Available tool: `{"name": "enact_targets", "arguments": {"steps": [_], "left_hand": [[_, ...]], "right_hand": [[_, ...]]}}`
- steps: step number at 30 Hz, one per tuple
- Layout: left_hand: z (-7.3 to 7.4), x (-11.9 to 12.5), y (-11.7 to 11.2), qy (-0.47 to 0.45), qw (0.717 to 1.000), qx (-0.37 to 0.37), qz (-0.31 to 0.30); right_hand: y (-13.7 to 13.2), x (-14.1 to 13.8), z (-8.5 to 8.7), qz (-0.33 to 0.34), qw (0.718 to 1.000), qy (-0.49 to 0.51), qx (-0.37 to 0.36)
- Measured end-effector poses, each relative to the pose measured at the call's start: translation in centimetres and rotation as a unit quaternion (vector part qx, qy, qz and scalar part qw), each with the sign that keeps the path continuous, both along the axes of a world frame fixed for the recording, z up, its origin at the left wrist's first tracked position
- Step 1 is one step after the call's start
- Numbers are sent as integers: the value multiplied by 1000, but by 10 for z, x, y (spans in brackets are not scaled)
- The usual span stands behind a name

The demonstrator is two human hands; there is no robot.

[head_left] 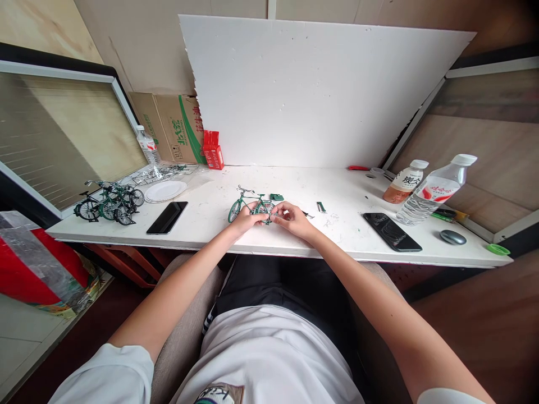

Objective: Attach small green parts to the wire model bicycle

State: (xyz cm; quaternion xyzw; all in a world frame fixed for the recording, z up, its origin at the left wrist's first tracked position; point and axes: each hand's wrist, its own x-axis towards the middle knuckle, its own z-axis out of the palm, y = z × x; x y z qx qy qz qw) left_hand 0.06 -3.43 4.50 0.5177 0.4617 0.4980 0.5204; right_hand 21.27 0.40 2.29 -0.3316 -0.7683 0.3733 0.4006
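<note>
A small green model bicycle stands on the white table in front of me. My left hand is closed around its rear part near the back wheel. My right hand pinches a thin metal piece right beside that wheel. A small green part lies just behind the bicycle. Another small green piece lies to the right of my hands.
Several finished model bicycles stand at the table's left, by a white plate and a black phone. A second phone, two bottles, a mouse and a green ring sit right. A white board leans behind.
</note>
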Motion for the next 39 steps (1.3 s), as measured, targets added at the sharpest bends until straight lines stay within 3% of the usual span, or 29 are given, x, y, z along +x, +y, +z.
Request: {"name": "enact_targets", "arguments": {"steps": [17,33,39], "left_hand": [[-14,-4,12,-24,1000,11,-14],[-8,-4,7,-38,999,-12,-10],[-7,-4,7,-35,999,7,-39]], "right_hand": [[7,-1,-7,4,999,23,46],[5,-2,-6,-11,997,19,70],[6,-2,-6,-12,997,35,68]]}}
